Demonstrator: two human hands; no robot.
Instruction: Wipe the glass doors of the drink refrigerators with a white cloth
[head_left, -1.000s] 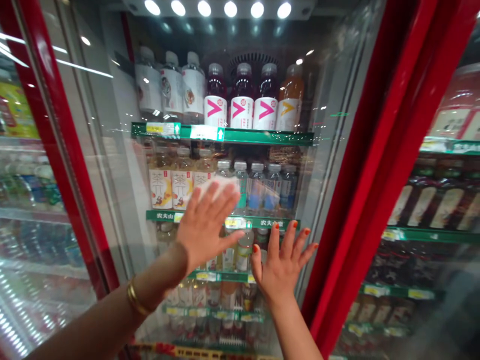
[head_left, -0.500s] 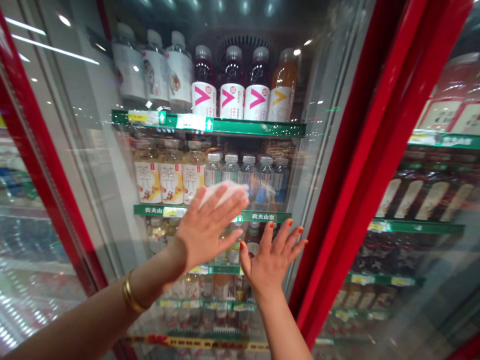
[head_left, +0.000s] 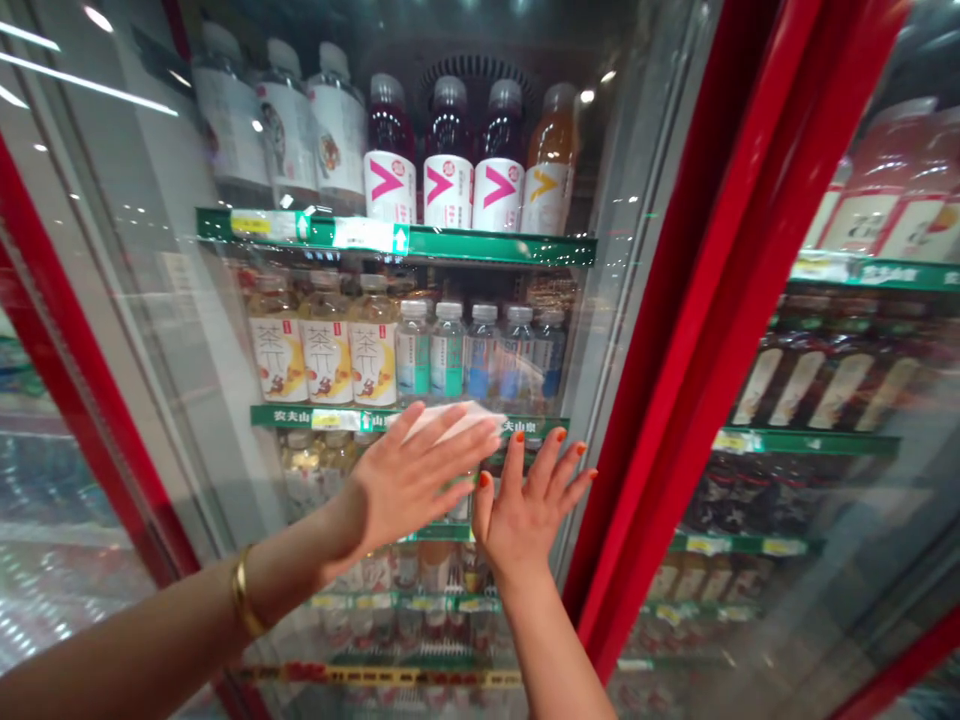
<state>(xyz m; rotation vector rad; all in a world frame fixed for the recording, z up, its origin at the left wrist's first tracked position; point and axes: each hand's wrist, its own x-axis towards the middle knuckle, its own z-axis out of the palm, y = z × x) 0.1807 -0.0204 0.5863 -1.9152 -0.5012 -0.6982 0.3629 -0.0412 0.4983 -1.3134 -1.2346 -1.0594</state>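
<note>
My left hand (head_left: pixel 420 475), with a gold bangle on the wrist, holds a white cloth (head_left: pixel 459 416) flat under its stretched fingers. Most of the cloth is hidden; its white edge shows above the fingers. Behind it is the glass door (head_left: pixel 622 160) of a drinks cooler, and the cloth appears pressed against it. To the right, my right hand (head_left: pixel 529 505) is open and lies palm-forward at the glass, fingers spread, orange nail polish on the tips. It holds nothing.
Behind the glass, green-edged shelves (head_left: pixel 480 245) carry purple-drink bottles (head_left: pixel 448 195), tea bottles (head_left: pixel 326 350) and smaller bottles (head_left: pixel 448 360). A red door frame (head_left: pixel 720 310) slants along the right, with another stocked cooler beyond. A second red frame (head_left: pixel 82 430) runs down the left.
My left hand and the cloth have moved down the glass, so the blue and green bottle labels show above them. The right hand stays open at the glass. The view has shifted slightly.
</note>
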